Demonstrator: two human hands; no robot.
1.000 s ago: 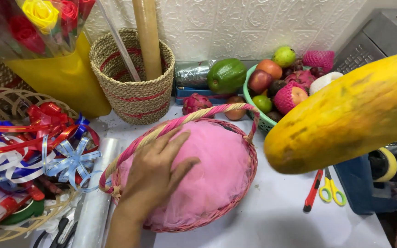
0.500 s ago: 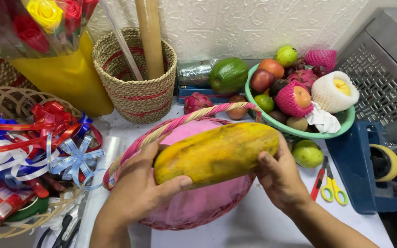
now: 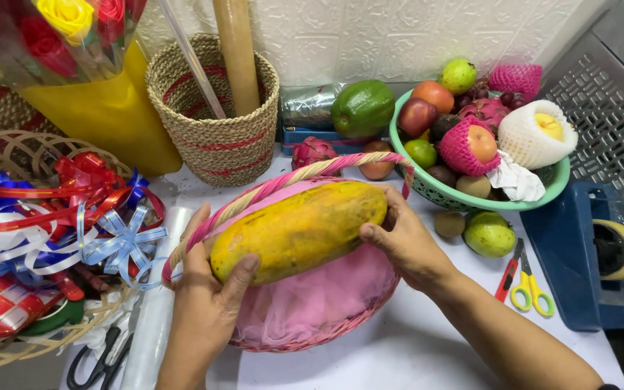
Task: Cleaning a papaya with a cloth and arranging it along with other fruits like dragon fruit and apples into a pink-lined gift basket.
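Note:
A large yellow-orange papaya point(image 3: 299, 230) lies lengthwise in a pink wicker basket point(image 3: 305, 339) lined with pink tulle. My left hand point(image 3: 207, 289) cups the papaya's near left end, thumb on top. The right end is gripped by my right hand point(image 3: 404, 242). The basket's braided pink-and-tan handle point(image 3: 283, 180) arches just behind the fruit.
A green bowl point(image 3: 543, 189) of mixed fruit stands at the back right, with a green fruit point(image 3: 489, 234) and yellow-handled scissors point(image 3: 529, 285) beside it. A blue tape dispenser point(image 3: 579, 253) is far right. A woven basket point(image 3: 214, 126), ribbon bows point(image 3: 88, 217) and black scissors point(image 3: 95, 361) crowd the left.
The papaya came in from the right, first in my right hand alone, and now rests lower in the basket. My left hand left the tulle and took the fruit's left end.

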